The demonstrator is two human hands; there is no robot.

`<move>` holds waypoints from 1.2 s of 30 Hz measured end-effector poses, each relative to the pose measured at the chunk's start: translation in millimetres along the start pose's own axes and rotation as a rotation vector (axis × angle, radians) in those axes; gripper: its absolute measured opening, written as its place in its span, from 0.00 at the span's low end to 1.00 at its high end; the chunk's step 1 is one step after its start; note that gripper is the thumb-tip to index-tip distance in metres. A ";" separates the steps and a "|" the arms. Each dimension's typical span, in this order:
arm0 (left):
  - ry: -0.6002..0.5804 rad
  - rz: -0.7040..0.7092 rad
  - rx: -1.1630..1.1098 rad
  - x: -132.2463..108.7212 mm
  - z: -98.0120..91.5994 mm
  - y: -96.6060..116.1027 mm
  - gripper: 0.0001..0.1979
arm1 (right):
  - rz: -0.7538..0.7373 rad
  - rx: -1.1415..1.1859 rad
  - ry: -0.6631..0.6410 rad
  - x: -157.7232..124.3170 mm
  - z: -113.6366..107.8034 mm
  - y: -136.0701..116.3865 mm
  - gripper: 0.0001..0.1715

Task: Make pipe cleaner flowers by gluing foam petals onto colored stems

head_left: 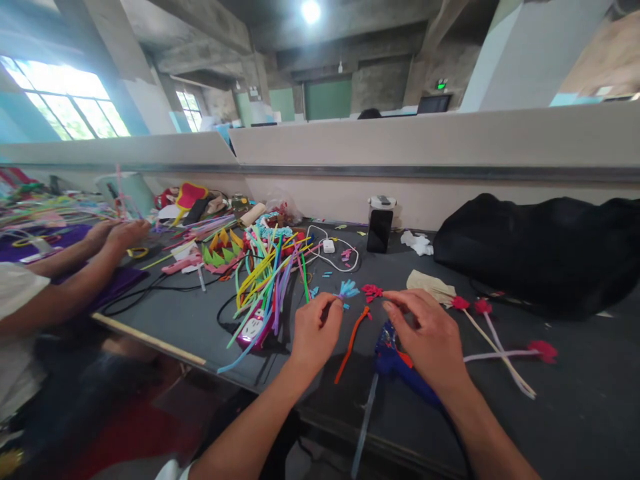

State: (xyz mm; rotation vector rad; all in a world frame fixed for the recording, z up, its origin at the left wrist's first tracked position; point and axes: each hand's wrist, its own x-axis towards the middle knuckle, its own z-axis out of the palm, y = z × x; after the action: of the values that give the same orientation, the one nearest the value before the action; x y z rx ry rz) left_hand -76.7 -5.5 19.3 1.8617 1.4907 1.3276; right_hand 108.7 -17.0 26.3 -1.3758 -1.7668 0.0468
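My left hand (pixel 319 327) pinches a small light-blue fuzzy piece (pixel 348 289) that sticks up past its fingertips. Opposite it, my right hand (pixel 425 327) has thumb and forefinger closed on a red fuzzy piece (pixel 372 292). The two pieces point toward each other with a small gap between them. Between the hands, an orange-red pipe cleaner (pixel 351 345) lies on the dark table (pixel 320 390). A blue glue gun (pixel 413 379) lies partly under my right hand, with a clear glue stick (pixel 365 423) reaching toward the table's front edge.
Colourful pipe cleaners (pixel 273 273) lie in a heap beside a purple power strip (pixel 254 328). A phone (pixel 379 231) stands upright at the back. Red-tipped stems (pixel 500 347) and a black bag (pixel 540 253) are at right. Another person's hands (pixel 117 233) work at left.
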 end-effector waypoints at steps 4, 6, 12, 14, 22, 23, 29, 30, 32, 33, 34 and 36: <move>0.018 -0.055 -0.160 4.3 -6.1 -2.4 0.14 | 0.054 -0.197 -0.275 22.2 14.2 -6.6 0.12; 0.017 -0.086 -0.237 5.1 -7.4 -3.8 0.14 | 0.063 -0.327 -0.500 35.3 30.2 -9.7 0.14; -0.007 -0.166 -0.365 6.3 -10.0 -6.6 0.14 | 0.113 -0.378 -0.704 58.9 80.3 -8.3 0.14; -0.013 -0.173 -0.378 6.1 -11.0 -6.1 0.15 | 0.124 -0.356 -0.728 57.5 88.0 -9.2 0.18; -0.071 -0.180 -0.344 5.3 -8.1 -4.3 0.15 | 0.102 -0.213 -0.632 47.3 83.6 -14.1 0.15; -0.074 -0.185 -0.337 5.5 -7.4 -4.6 0.15 | 0.096 -0.184 -0.605 48.2 80.2 -12.9 0.11; -0.137 -0.242 -0.413 4.8 -2.1 -6.6 0.15 | 0.100 0.065 -0.432 30.6 39.7 -8.9 0.04; -0.159 -0.278 -0.459 4.0 -0.6 -5.9 0.15 | 0.123 0.138 -0.404 22.9 32.5 -8.8 0.05; -0.209 -0.370 -0.562 1.7 2.9 -3.0 0.16 | 0.238 0.370 -0.333 6.9 22.0 -7.8 0.07; -0.238 -0.413 -0.611 0.2 4.8 -0.7 0.16 | 0.295 0.459 -0.310 -0.1 18.9 -6.8 0.08; -0.270 -0.452 -0.656 -1.4 6.5 1.9 0.16 | 0.348 0.536 -0.296 -5.9 17.0 -5.7 0.09; -0.335 -0.508 -0.731 -4.3 9.4 7.4 0.15 | 0.411 0.633 -0.297 -12.7 16.0 -3.2 0.11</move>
State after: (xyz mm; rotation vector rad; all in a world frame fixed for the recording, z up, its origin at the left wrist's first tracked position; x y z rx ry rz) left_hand -64.8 -9.7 19.0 1.0756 1.0069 1.0441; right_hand 96.1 -21.1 10.4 -1.2600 -1.4718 0.9897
